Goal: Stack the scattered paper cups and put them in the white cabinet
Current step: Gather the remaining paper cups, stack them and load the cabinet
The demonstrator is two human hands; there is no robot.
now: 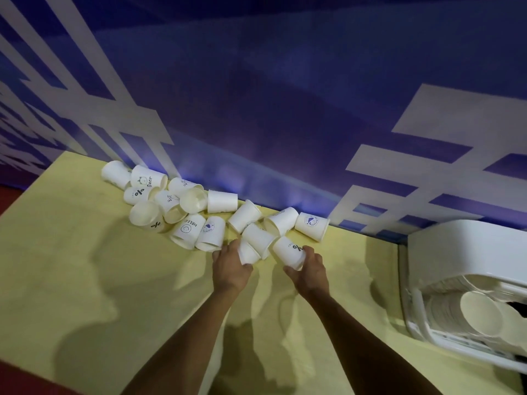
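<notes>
A pale yellow tabletop (85, 280) meets a blue-violet wall (285, 109) marked with broad white bars (456, 115) and blocks.

Head view, down onto paper cups (222, 201)
</notes>
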